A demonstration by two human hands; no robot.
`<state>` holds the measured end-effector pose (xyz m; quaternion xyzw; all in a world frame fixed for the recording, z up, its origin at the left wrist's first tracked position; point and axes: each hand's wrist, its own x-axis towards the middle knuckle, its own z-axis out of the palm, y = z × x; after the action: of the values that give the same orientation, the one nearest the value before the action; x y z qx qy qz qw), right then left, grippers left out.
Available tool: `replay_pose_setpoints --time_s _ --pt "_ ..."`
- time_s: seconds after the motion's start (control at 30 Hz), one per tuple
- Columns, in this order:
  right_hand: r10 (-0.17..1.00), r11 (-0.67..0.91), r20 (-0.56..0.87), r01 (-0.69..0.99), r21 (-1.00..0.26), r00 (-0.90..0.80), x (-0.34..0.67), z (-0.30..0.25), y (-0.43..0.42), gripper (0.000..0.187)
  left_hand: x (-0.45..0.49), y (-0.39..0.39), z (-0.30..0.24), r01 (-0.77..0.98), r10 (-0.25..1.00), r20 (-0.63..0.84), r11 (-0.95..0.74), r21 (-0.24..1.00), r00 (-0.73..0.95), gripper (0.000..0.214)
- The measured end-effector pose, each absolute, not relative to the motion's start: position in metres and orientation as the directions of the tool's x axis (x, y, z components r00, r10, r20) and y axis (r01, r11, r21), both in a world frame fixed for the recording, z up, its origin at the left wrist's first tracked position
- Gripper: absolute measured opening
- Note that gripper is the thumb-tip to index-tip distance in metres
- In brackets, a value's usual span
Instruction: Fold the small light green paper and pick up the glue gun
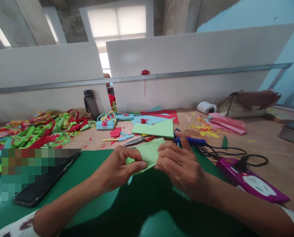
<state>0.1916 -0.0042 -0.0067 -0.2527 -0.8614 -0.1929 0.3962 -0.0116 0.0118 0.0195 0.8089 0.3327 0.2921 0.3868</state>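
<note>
A light green piece of folded paper [150, 151] is held between my two hands above the green mat [92, 204]. My left hand [123, 164] pinches its left side between thumb and fingers. On the right side, my right hand [179, 161] grips it with curled fingers, its index finger raised. Just beyond the hands lie scissors [134, 141], a yellow pencil [109, 140] and a larger light green sheet [157, 128]. A blue glue gun [192, 141] rests behind my right hand, partly hidden by it.
Colourful paper strips [43, 131] pile up at the left, above a dark tablet [48, 177]. A grey bottle [91, 104] stands behind. Small blue paper bags [105, 124] sit mid-table. At right are a purple power strip [253, 181], black cable, pink paper [228, 123] and a handbag [248, 104].
</note>
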Motion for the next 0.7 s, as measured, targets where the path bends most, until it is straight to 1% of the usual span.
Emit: replay_pose_setpoints --time_s 0.13,0.2,0.37,0.47,0.53,0.6,0.67,0.7 --pt "0.289 0.808 0.784 0.579 0.107 -0.549 0.191 -0.009 -0.003 0.015 -0.01 0.012 0.017 0.288 0.759 0.294 -0.53 0.798 0.581 0.019" --pt "0.291 0.808 0.79 0.581 0.099 -0.539 0.19 -0.009 -0.002 0.015 -0.011 0.012 0.017 0.28 0.755 0.31 -0.54 0.794 0.578 0.019" --pt "0.258 0.82 0.825 0.566 0.088 -0.503 0.188 -0.007 0.001 0.015 -0.012 0.011 0.018 0.301 0.773 0.255 -0.496 0.815 0.581 0.025" --pt "0.249 0.825 0.83 0.559 0.088 -0.498 0.188 -0.005 0.0 0.015 -0.013 0.011 0.016 0.291 0.815 0.228 -0.43 0.855 0.533 0.02" --pt "0.249 0.823 0.833 0.561 0.087 -0.494 0.189 -0.005 0.0 0.015 -0.014 0.011 0.014 0.249 0.844 0.292 -0.432 0.867 0.45 0.011" --pt "0.254 0.819 0.83 0.566 0.089 -0.497 0.19 -0.004 0.0 0.014 -0.017 0.01 0.011 0.196 0.831 0.398 -0.497 0.845 0.389 0.007" --pt "0.26 0.815 0.823 0.572 0.093 -0.505 0.191 -0.005 0.0 0.014 -0.02 0.007 0.008 0.152 0.766 0.506 -0.599 0.786 0.397 0.01" --pt "0.263 0.811 0.822 0.577 0.095 -0.506 0.191 -0.005 0.0 0.014 -0.021 0.007 0.007 0.13 0.711 0.566 -0.664 0.737 0.418 0.014"
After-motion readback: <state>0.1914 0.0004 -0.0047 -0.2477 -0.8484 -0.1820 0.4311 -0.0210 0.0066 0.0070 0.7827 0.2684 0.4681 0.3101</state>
